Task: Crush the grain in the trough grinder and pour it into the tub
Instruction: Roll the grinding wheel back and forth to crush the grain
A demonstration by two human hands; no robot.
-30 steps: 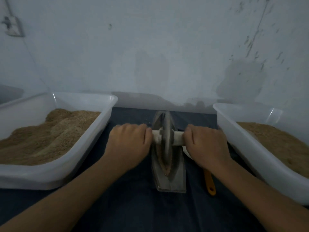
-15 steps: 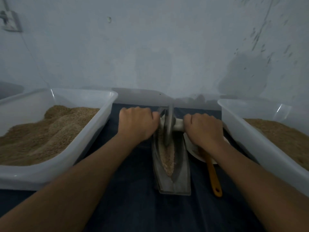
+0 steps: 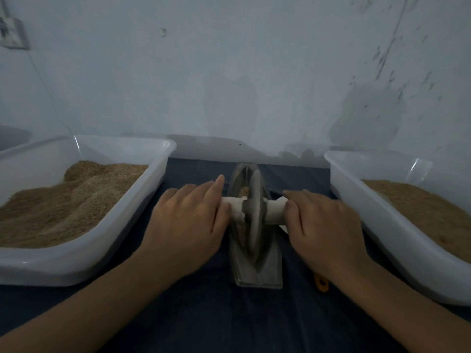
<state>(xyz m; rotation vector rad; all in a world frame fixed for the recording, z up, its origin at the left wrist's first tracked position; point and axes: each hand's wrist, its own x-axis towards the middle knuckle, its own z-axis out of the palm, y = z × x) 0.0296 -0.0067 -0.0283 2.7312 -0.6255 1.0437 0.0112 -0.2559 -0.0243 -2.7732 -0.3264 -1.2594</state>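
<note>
At centre frame, a person works a trough grinder (image 3: 256, 263) on a dark blue cloth (image 3: 204, 314), rolling its metal disc wheel (image 3: 254, 215) along the narrow, boat-shaped channel. The left hand (image 3: 188, 225) lies flat over the white axle handle (image 3: 235, 208), fingers stretched forward and barely curled rather than wrapped round it; the right hand (image 3: 323, 225) rests palm-down on the other end of the same handle, fingers likewise extended. The crushing step looks to be in hand, with the pouring not yet begun. It would likely go best with even downward pressure from both palms, so the wheel stays upright in the groove and does not ride up a wall, and with full strokes that reach both ends of the channel. A little tan grain (image 3: 244, 191) shows in the trough just beyond the wheel; the rest is hidden by the disc and some blur. White plastic tubs stand either side: the left tub (image 3: 142, 200), at left of frame, is heaped with coarse brown grain, while the right tub (image 3: 356, 200), at right of frame, holds a flatter layer. Which is meant to receive the crushed grain cannot be told. An orange handle tip (image 3: 321, 285) peeps out below the right wrist.
</note>
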